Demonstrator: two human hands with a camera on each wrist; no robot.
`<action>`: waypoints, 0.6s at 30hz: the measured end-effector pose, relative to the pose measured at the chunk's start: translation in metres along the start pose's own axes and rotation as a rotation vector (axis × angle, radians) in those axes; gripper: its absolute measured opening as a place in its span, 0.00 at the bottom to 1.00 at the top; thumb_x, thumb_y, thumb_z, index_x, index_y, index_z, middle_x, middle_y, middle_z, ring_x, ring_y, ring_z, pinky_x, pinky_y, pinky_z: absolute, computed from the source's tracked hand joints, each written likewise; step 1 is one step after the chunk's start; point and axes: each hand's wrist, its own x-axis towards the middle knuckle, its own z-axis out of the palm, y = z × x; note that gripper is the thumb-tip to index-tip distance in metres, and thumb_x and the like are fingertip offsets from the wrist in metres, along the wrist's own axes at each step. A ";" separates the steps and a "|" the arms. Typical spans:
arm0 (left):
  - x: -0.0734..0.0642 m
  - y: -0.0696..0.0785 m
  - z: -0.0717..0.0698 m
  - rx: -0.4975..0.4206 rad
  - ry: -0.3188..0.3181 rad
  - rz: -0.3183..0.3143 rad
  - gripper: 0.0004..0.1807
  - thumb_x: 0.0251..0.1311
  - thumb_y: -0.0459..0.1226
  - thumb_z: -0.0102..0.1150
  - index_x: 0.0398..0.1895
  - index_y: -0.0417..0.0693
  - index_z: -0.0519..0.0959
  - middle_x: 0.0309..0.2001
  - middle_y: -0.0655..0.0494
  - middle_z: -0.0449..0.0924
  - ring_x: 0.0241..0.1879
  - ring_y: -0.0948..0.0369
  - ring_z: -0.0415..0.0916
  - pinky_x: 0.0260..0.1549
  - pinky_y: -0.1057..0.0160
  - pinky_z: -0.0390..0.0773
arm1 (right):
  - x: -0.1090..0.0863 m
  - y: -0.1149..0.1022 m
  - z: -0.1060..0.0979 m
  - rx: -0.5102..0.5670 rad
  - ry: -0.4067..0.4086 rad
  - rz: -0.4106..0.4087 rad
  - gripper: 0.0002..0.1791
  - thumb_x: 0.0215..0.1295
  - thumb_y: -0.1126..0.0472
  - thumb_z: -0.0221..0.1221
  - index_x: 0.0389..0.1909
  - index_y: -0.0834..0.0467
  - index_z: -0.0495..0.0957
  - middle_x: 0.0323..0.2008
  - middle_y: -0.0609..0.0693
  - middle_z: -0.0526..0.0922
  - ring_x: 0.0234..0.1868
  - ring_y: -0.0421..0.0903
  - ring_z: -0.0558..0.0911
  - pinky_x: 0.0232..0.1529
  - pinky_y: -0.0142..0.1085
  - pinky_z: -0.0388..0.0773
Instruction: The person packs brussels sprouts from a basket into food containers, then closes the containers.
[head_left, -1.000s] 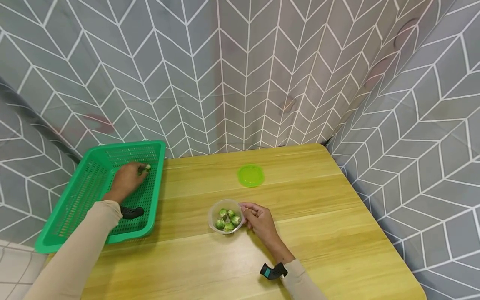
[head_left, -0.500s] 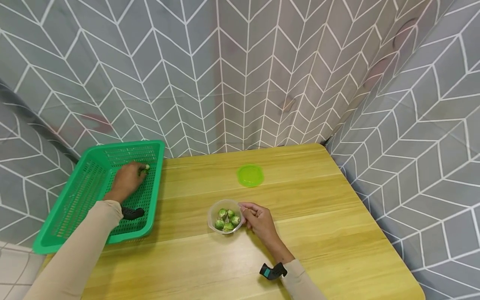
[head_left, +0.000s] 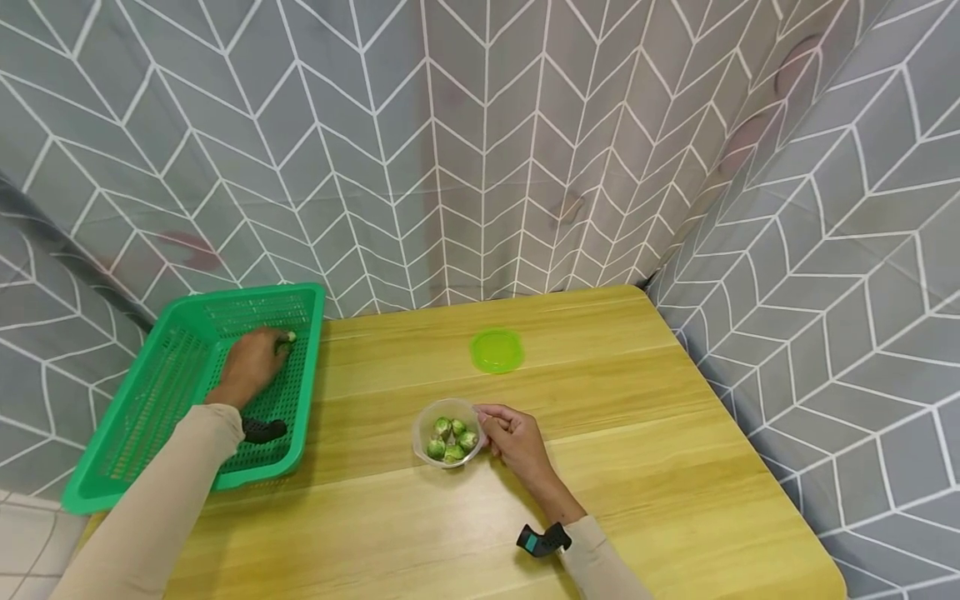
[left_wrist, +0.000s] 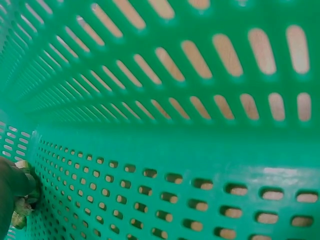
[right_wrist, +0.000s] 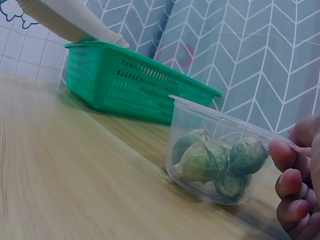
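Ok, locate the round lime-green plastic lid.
In the head view, the lid lies on the yellow wooden table toward its far edge, beyond the clear round plastic tub and right of the green perforated plastic basket.

The tub (head_left: 423, 423) (sprouts (head_left: 454, 453) inside) sits right of the basket (head_left: 308, 383).

Table (head_left: 675, 467): wood-grain top, yellowish, rounded corners at the right end, grain and seams running side to side. Three items are resting directly on it. Green basket (head_left: 308, 367), slotted plastic, is taking up the left end and hiding the far left corner from the head view. Clear tub (head_left: 424, 421) is standing upright near the middle, right of the basket, well apart from it. Light green lid (head_left: 497, 351) is lying behind the tub, slightly right, nearer the far edge, touching neither tub nor basket.
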 end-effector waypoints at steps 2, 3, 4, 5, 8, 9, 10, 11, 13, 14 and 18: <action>0.000 0.001 0.000 -0.002 -0.001 0.002 0.15 0.66 0.30 0.60 0.54 0.35 0.82 0.52 0.30 0.78 0.47 0.33 0.76 0.38 0.35 0.77 | 0.000 0.000 -0.001 -0.006 -0.005 0.001 0.15 0.73 0.59 0.60 0.53 0.63 0.84 0.23 0.60 0.83 0.16 0.38 0.72 0.14 0.25 0.66; 0.000 0.000 0.000 -0.002 -0.001 0.003 0.15 0.66 0.29 0.60 0.54 0.35 0.82 0.52 0.30 0.78 0.48 0.33 0.76 0.38 0.34 0.77 | 0.000 0.000 -0.001 -0.009 -0.007 0.002 0.15 0.73 0.59 0.61 0.53 0.63 0.84 0.23 0.60 0.83 0.16 0.38 0.71 0.14 0.25 0.66; -0.001 0.000 -0.001 -0.004 0.000 0.003 0.15 0.66 0.29 0.60 0.54 0.35 0.82 0.52 0.30 0.78 0.48 0.33 0.76 0.39 0.34 0.77 | 0.000 0.000 -0.001 -0.009 -0.010 0.002 0.15 0.73 0.59 0.61 0.53 0.63 0.84 0.23 0.60 0.83 0.16 0.38 0.71 0.14 0.25 0.66; -0.002 0.000 -0.001 -0.007 0.000 0.003 0.15 0.66 0.29 0.60 0.54 0.35 0.82 0.53 0.30 0.78 0.48 0.32 0.76 0.39 0.34 0.77 | 0.000 -0.001 -0.001 -0.007 -0.013 0.003 0.15 0.73 0.59 0.61 0.53 0.64 0.83 0.23 0.60 0.83 0.16 0.38 0.71 0.14 0.25 0.66; -0.004 0.000 -0.001 -0.020 0.001 0.003 0.16 0.66 0.29 0.59 0.55 0.34 0.82 0.54 0.29 0.77 0.48 0.32 0.76 0.37 0.35 0.77 | 0.000 -0.001 0.000 -0.002 -0.015 0.007 0.15 0.72 0.59 0.61 0.53 0.63 0.84 0.23 0.58 0.83 0.15 0.38 0.71 0.14 0.25 0.66; -0.004 -0.001 -0.002 -0.022 0.000 0.003 0.16 0.66 0.29 0.59 0.55 0.33 0.81 0.54 0.28 0.77 0.47 0.32 0.76 0.36 0.36 0.77 | 0.001 -0.001 0.000 0.000 -0.015 0.009 0.15 0.73 0.59 0.61 0.53 0.62 0.84 0.23 0.57 0.83 0.15 0.38 0.71 0.14 0.25 0.66; -0.005 -0.001 -0.002 -0.025 0.000 0.002 0.16 0.66 0.29 0.58 0.55 0.32 0.81 0.54 0.28 0.77 0.46 0.32 0.77 0.35 0.37 0.78 | 0.001 -0.001 0.000 0.002 -0.016 0.012 0.14 0.73 0.59 0.61 0.53 0.62 0.84 0.22 0.56 0.83 0.15 0.38 0.71 0.14 0.25 0.66; -0.005 -0.001 -0.003 -0.031 0.000 0.001 0.16 0.66 0.29 0.58 0.55 0.31 0.81 0.54 0.27 0.76 0.45 0.32 0.77 0.33 0.38 0.78 | 0.001 -0.001 0.000 0.000 -0.017 0.015 0.14 0.73 0.59 0.61 0.53 0.62 0.84 0.22 0.56 0.83 0.15 0.38 0.72 0.14 0.25 0.66; -0.005 -0.001 -0.005 -0.037 0.005 -0.001 0.17 0.66 0.29 0.59 0.55 0.29 0.80 0.53 0.27 0.76 0.43 0.33 0.77 0.31 0.39 0.78 | 0.001 -0.001 0.000 0.003 -0.021 0.018 0.14 0.73 0.61 0.60 0.53 0.63 0.84 0.22 0.56 0.83 0.15 0.38 0.72 0.14 0.25 0.66; -0.006 -0.001 -0.006 -0.040 0.008 -0.002 0.17 0.65 0.29 0.59 0.55 0.29 0.80 0.52 0.27 0.76 0.42 0.33 0.78 0.30 0.39 0.78 | 0.001 -0.001 -0.001 0.005 -0.025 0.016 0.14 0.74 0.61 0.60 0.54 0.63 0.83 0.22 0.57 0.83 0.15 0.39 0.72 0.14 0.25 0.66; -0.008 0.003 -0.010 -0.060 0.029 0.006 0.16 0.65 0.29 0.61 0.53 0.28 0.81 0.50 0.27 0.78 0.43 0.32 0.77 0.34 0.36 0.78 | 0.001 0.000 -0.002 0.005 -0.041 0.003 0.15 0.74 0.64 0.58 0.55 0.68 0.82 0.23 0.63 0.83 0.15 0.40 0.72 0.13 0.25 0.66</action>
